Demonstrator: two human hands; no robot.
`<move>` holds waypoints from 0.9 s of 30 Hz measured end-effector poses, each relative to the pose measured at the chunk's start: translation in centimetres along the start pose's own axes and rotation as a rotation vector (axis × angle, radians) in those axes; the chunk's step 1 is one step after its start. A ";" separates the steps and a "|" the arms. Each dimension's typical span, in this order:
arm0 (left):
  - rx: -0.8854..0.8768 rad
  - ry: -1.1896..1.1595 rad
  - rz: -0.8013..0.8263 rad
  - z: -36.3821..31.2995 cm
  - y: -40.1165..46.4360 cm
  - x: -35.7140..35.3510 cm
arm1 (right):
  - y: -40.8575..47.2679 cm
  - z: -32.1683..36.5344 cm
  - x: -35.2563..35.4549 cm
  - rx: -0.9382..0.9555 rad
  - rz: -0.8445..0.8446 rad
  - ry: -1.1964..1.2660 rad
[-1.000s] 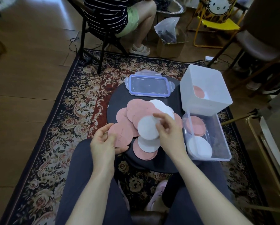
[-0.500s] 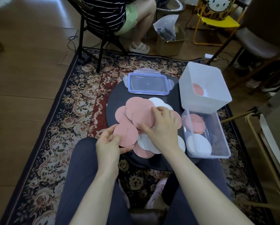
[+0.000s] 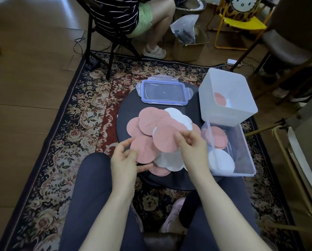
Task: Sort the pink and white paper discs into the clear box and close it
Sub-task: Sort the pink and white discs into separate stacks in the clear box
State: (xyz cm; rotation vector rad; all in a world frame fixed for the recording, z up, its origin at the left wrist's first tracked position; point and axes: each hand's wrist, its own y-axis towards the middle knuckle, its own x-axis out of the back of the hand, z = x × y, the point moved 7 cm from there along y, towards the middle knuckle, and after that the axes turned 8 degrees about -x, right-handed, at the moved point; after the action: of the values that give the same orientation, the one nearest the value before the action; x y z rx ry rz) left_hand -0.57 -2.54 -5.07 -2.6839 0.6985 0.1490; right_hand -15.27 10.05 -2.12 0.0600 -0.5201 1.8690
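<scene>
The right hand (image 3: 194, 149) pinches a round pink paper disc (image 3: 167, 137) above the loose disc pile (image 3: 162, 124) at the middle of the round black table (image 3: 128, 109). The left hand (image 3: 124, 163) pinches another pink paper disc (image 3: 144, 150) at the near edge. The clear plastic box (image 3: 242, 142) sits open at the right edge, discs inside.

dim indoor light | glare on floor top-left | wide-angle bending at edges | corners dark, slightly soft
</scene>
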 end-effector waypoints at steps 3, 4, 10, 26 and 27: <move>0.008 -0.024 0.041 0.2 -0.4 -0.9 | -1.2 -1.0 -1.0 -0.063 0.107 0.005; 0.014 -0.032 0.057 0.3 -0.6 -1.2 | -1.4 -1.2 -1.2 -0.037 0.112 -0.046; 0.021 -0.014 0.096 0.8 -1.1 -1.4 | -0.2 1.1 -0.4 0.238 -0.125 -0.388; 0.038 -0.035 0.086 1.1 -0.9 -0.8 | 3.0 0.5 -0.8 0.278 -0.104 -0.555; 0.035 -0.035 0.095 1.0 -0.9 -0.9 | 3.2 0.3 -0.6 0.240 -0.098 -0.491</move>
State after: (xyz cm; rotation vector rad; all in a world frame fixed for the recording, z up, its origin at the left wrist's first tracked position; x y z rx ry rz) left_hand -0.90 -1.03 -5.59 -2.6096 0.8099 0.2062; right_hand -18.03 8.53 -3.04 0.7052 -0.6078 1.8101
